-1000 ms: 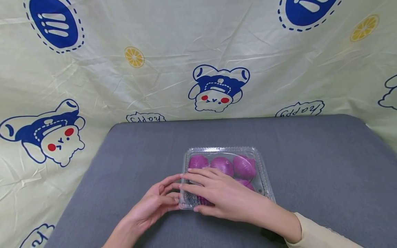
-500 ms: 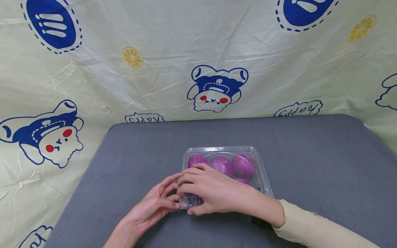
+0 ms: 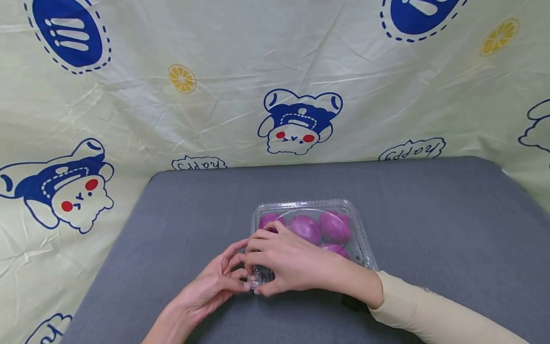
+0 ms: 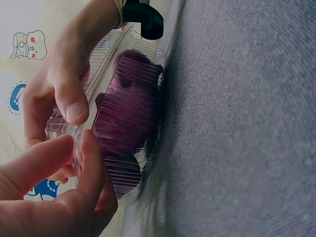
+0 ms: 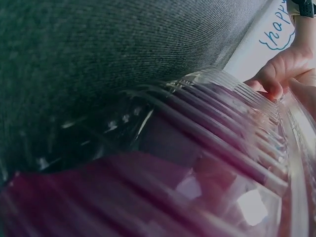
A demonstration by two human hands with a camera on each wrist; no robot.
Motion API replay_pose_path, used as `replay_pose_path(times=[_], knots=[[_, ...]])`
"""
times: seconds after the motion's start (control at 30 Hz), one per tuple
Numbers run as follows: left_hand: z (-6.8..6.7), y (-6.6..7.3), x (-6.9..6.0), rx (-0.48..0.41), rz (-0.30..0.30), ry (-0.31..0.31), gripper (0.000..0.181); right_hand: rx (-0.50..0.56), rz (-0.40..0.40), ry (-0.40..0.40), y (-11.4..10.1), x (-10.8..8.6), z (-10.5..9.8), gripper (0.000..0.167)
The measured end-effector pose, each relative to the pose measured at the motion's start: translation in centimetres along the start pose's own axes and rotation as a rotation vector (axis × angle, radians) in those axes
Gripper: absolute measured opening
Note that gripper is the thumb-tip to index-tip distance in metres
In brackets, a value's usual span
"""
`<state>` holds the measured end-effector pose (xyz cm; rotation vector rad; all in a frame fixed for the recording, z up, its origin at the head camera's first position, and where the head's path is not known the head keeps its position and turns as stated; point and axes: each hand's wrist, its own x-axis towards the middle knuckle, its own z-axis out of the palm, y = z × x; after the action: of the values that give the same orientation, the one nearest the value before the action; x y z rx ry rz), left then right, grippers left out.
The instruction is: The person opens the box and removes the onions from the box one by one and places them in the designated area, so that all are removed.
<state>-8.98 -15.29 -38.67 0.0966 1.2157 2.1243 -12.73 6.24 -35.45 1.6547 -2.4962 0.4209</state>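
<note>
Since a second ago, the right hand point(image 3: 292, 263) has drawn back from lying across the lid and bent its fingers over the near left corner of the clear plastic box point(image 3: 364, 234). Over the same span, the left hand point(image 3: 215, 277) has closed its thumb in on that corner, while the box has kept about the same place.

Both hands are now clamped on the box. In the left wrist view, the left thumb point(image 4: 44, 160) and index finger point(image 4: 90, 160) pinch the rim at the corner, and the right thumb point(image 4: 71, 101) sits on the rim close above them. The right fingertips are mostly hidden behind the edge, so I cannot tell whether they press the lid or the rim beneath it.

Beneath the clear lid lie purple round pieces point(image 3: 305, 229): three in a row along the far side, with another partly showing nearer the right. The box's side wall is ribbed, and the lid lies over the contents.

The box rests flat on the grey table point(image 3: 429, 239), near the middle of its width. A cream sleeve point(image 3: 429, 306) covers the right forearm, and a dark device point(image 4: 148, 22) shows by that wrist. Behind the table hangs a pale backdrop point(image 3: 227, 48) printed with cartoon animals, orange slices and "happy" lettering.
</note>
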Motion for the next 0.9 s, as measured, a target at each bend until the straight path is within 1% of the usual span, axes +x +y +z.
replay_pose_path(times=[0.03, 0.2, 0.37, 0.63, 0.9], knots=[[0.00, -0.02, -0.04, 0.001, -0.001, -0.006, 0.091, 0.006, 0.002, 0.000, 0.02, 0.04, 0.00, 0.037], [-0.08, -0.12, -0.15, -0.006, -0.013, -0.027, 0.092, 0.065, 0.018, -0.003, -0.09, 0.19, -0.02, 0.021], [-0.19, -0.15, -0.02, -0.012, 0.002, -0.029, 0.091, 0.093, 0.015, 0.009, -0.28, 0.40, -0.04, 0.012], [-0.23, -0.21, 0.14, -0.013, 0.019, -0.045, 0.090, 0.085, 0.000, 0.005, -0.45, 0.57, 0.00, 0.012], [-0.19, -0.02, 0.18, -0.012, 0.030, -0.046, 0.089, 0.083, 0.012, 0.002, -0.84, 0.84, -0.04, 0.014]])
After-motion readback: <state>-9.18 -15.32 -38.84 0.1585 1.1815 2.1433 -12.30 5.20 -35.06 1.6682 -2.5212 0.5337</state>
